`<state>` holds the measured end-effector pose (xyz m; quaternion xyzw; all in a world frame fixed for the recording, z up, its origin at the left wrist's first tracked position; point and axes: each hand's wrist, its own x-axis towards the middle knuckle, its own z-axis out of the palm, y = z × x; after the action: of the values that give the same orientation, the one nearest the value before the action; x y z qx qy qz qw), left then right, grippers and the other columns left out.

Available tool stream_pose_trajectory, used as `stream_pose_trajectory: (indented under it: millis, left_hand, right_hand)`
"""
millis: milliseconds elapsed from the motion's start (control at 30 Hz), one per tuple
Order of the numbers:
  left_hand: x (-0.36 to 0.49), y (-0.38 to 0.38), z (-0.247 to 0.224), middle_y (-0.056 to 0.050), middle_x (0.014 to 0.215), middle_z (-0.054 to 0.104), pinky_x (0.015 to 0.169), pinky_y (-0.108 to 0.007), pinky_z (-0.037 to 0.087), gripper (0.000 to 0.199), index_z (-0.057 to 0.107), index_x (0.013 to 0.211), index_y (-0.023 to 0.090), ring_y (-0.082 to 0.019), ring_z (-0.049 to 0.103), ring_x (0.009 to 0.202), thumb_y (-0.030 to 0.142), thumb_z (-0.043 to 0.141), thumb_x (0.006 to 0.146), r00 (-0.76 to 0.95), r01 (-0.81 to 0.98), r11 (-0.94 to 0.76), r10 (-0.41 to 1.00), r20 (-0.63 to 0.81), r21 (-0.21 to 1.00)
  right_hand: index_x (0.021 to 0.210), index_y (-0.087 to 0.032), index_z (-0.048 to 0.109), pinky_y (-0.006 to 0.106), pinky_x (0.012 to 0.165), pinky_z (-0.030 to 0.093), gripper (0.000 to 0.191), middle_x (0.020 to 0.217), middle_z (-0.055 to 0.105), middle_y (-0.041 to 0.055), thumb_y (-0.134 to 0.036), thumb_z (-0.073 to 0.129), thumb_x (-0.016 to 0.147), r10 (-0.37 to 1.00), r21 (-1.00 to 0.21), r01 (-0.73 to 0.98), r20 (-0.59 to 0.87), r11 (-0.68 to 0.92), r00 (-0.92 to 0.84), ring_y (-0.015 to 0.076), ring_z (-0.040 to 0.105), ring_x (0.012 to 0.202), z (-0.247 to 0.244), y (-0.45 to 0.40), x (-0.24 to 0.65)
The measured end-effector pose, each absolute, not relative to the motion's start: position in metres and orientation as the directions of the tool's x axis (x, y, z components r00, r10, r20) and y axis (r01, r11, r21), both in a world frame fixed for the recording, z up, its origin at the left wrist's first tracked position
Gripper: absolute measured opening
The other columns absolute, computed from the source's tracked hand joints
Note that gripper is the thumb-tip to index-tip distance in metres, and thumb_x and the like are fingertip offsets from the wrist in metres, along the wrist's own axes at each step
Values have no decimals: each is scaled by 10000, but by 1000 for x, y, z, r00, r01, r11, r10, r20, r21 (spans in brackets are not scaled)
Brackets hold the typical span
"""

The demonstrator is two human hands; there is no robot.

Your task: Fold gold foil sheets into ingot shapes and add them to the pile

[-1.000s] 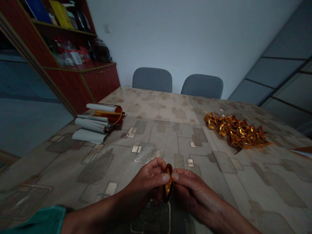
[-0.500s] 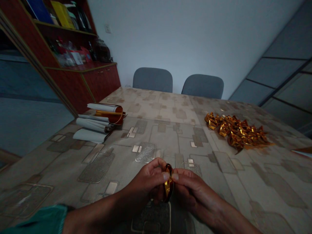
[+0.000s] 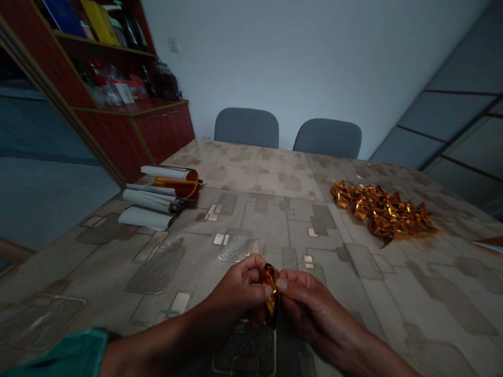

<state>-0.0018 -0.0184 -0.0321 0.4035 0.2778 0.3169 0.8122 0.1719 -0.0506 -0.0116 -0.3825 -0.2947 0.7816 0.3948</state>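
Observation:
Between my two hands is a small folded piece of shiny gold foil paper [image 3: 272,301], held upright just above the table's near side. My left hand [image 3: 245,288] pinches it from the left, thumb on the near face and fingers curled behind. From the right, my right hand [image 3: 304,298] grips its edge between thumb and forefinger. The lower fingers of both hands are in shadow and partly hidden. Farther off to the right lies a cluster of several folded gold foil pieces [image 3: 383,209].
A stack of folded paper sheets [image 3: 147,201], white outside and gold inside, lies at the table's left. The patterned tablecloth [image 3: 271,220] covers the table. Two grey chairs [image 3: 246,127] stand behind it. One orange-and-white sheet corner [image 3: 489,245] shows at the right edge.
The foil piece has turned slightly between my fingers, and my left thumb has shifted a little lower on it. Both hands stay in nearly the same place.

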Motion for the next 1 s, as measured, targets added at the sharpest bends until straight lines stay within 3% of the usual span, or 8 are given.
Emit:
stream_pose_trajectory:
  millis: [300, 533, 733, 1000]
  left_hand:
    - [-3, -16, -30, 28, 682, 633, 395, -139, 381, 389, 502, 908, 196, -59, 514, 450, 403, 808, 785, 693, -279, 492, 698, -183, 824]
    - [-1, -17, -31, 39, 673, 626, 379, -150, 359, 398, 511, 885, 194, -56, 503, 426, 407, 824, 762, 625, -263, 488, 744, -239, 832]
    - [-6, -16, -21, 37, 662, 616, 413, -153, 363, 358, 546, 945, 193, -62, 512, 459, 411, 795, 808, 686, -256, 570, 676, -268, 781]
    - [-5, -17, -27, 12, 710, 656, 397, -147, 365, 382, 525, 919, 193, -67, 522, 463, 380, 825, 774, 688, -269, 558, 681, -248, 785]
  right_hand:
    - [686, -161, 596, 179, 350, 176, 375, 449, 451, -86, -461, 790, 803, 814, -748, -371, -384, -551, -435, 33, 266, 361, -10, -49, 174]
    - [650, -167, 575, 176, 359, 181, 427, 433, 434, -94, -505, 797, 787, 834, -764, -367, -393, -530, -387, 30, 257, 364, -10, -48, 173]
    - [663, -174, 570, 180, 365, 190, 389, 438, 454, -89, -463, 787, 807, 812, -733, -380, -409, -564, -416, 36, 284, 360, -10, -46, 175]
    - [723, -148, 617, 174, 379, 208, 369, 485, 477, -75, -467, 781, 809, 819, -747, -367, -409, -554, -403, 39, 310, 395, -10, -48, 174]
